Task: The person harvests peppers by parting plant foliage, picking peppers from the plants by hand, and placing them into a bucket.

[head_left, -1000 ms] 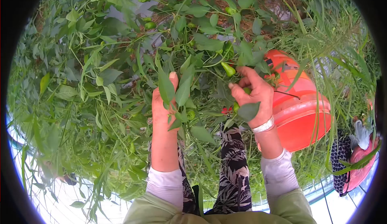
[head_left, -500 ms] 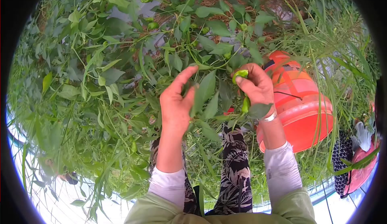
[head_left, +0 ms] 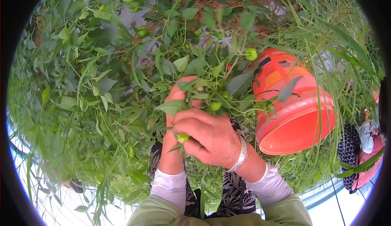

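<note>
Head view: small green pepper (head_left: 183,137) held low amid crowding foliage (head_left: 179,63)

The pepper is gripped by the right hand (head_left: 209,134), its fingers curled inward and its thumb folded beneath, so that only part of the fruit is exposed. The left wrist is overlapped by that hand, and the left hand (head_left: 176,93) is set among the greenery beyond it. It is partly covered by a leaf (head_left: 173,106); how far its fingers are spread, and whether anything is grasped by them, cannot be told.

The likeliest mishap is judged to be a slip: were the curled fingers loosened, the pepper could be dropped into the growth below and be lost, green on green. A second pepper (head_left: 215,106) is seen just beyond the right knuckles — it could be knocked loose by a hasty pull. Leaves could also be torn if the silver bracelet (head_left: 241,157) were snagged on them. To the right, an orange bucket (head_left: 293,134) is seen tilted in the grass (head_left: 346,96), its wide end turned toward the patterned trousers (head_left: 232,189); with footing that is judged poor, it could be rolled by a bumped forearm
</note>
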`<state>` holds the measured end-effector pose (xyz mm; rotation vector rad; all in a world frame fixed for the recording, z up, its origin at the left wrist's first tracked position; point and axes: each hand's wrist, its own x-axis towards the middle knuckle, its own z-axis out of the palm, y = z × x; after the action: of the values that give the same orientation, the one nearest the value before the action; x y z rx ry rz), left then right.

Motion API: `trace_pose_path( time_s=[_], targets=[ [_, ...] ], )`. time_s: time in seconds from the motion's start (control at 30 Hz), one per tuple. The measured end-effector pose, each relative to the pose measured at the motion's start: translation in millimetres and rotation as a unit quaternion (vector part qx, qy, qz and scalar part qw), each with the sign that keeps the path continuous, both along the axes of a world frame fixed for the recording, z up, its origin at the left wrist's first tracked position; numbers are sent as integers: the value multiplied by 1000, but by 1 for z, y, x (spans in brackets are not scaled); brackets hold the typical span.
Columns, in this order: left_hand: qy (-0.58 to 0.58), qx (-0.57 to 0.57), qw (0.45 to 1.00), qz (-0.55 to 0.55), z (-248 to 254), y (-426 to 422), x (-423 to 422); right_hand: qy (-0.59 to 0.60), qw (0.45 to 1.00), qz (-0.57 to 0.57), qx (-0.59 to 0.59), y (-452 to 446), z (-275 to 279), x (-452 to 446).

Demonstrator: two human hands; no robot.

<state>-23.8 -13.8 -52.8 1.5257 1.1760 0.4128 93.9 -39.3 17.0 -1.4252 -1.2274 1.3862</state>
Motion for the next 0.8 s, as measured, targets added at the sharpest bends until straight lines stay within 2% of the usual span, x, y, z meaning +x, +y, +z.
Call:
trace_pose_path(
  time_s=[0.03, 0.07, 0.1, 0.13, 0.2, 0.23, 0.27, 0.3, 0.33, 0.37, 0.4, 0.47, 0.53, 0.57, 0.63, 0.67, 0.7, 0.77, 0.8],
  targets=[
    [-38, -157, 982, 101, 6, -2, -2, 44, 999, 6, -24, -1, 3, 2],
    [-73, -309, 927, 199, 9, -3, -3, 90, 995, 12, -49, -3, 5, 3],
    [-170, -338, 894, 242, 4, -1, -3, 152, 987, 2, -56, -5, 10, 2],
    [-169, -337, 894, 242, -5, -5, -6, 154, 987, 2, -55, -5, 17, 0],
    [-310, -273, 864, 287, -25, -16, -13, 298, 948, 50, -95, -8, 35, -5],
    [-302, -319, 827, 352, -23, -16, -15, 299, 948, 49, -93, -14, 41, -3],
    [-301, -316, 828, 350, -24, -14, -20, 292, 949, 42, -108, -23, 47, 6],
    [-365, -326, 823, 289, -25, -9, -30, 285, 950, 36, -122, -34, 52, 17],
    [-424, -333, 811, 226, -25, -5, -37, 237, 963, -13, -125, -49, 57, 31],
    [-423, -331, 813, 225, -25, -3, -41, 188, 972, -63, -128, -67, 62, 49],
    [-425, -337, 808, 231, -20, -7, -45, 87, 975, -116, -171, -87, 70, 67],
    [-430, -350, 796, 244, -29, 1, -40, -89, 916, -220, -324, -127, 80, 103],
    [-436, -362, 782, 257, -30, -1, -36, -299, 849, -142, -411, -130, 82, 128],
    [-439, -366, 777, 266, -35, 5, -36, -297, 852, -139, -408, -126, 82, 131],
    [-441, -380, 763, 280, -34, 2, -34, -453, 860, -66, -228, -119, 81, 135],
    [-442, -388, 756, 287, -36, 3, -33, -311, 906, -143, -248, -105, 80, 130],
    [-443, -397, 749, 293, -38, 5, -32, -160, 927, -218, -261, -85, 74, 120],
    [-446, -410, 735, 305, -36, 2, -30, -77, 955, -205, -202, -37, 48, 101],
    [-447, -416, 729, 309, -33, 0, -33, -110, 966, -175, -158, -11, 32, 88]
  ],
)
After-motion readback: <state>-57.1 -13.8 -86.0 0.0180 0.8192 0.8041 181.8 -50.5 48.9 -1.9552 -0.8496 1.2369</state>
